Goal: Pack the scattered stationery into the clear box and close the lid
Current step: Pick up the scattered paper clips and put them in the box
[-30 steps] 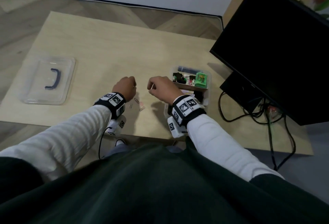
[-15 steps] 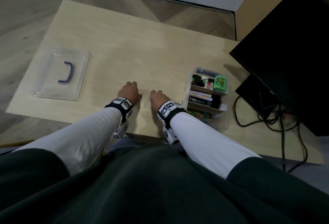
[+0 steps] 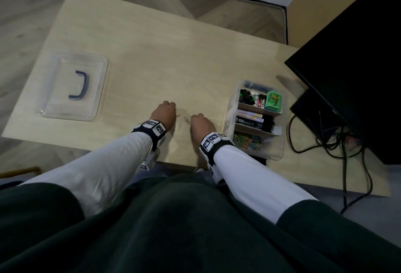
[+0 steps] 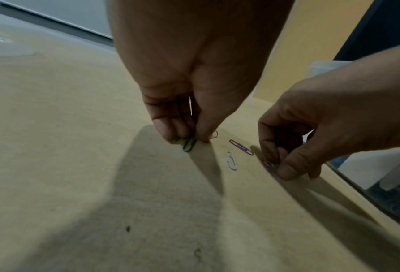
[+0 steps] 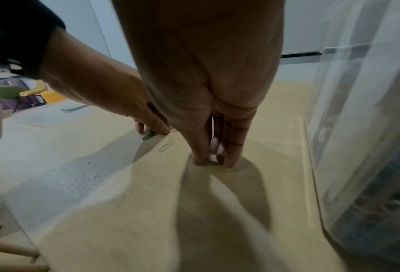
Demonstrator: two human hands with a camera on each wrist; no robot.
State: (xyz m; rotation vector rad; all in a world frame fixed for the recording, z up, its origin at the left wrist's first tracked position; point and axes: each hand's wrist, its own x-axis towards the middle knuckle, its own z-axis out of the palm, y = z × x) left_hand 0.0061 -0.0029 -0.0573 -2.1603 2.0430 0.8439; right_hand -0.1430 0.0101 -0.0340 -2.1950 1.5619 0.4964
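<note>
In clear box (image 3: 280, 153): coloured paper clips (image 3: 247, 143)

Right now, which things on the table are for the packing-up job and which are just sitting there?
For the job:
clear box
clear lid
green paper clip, pinched by the left hand
purple paper clip
white paper clip
right hand

Just sitting there:
black monitor
cables

"PILOT" on a black pen (image 3: 249, 120) in the clear box (image 3: 280, 153)
</note>
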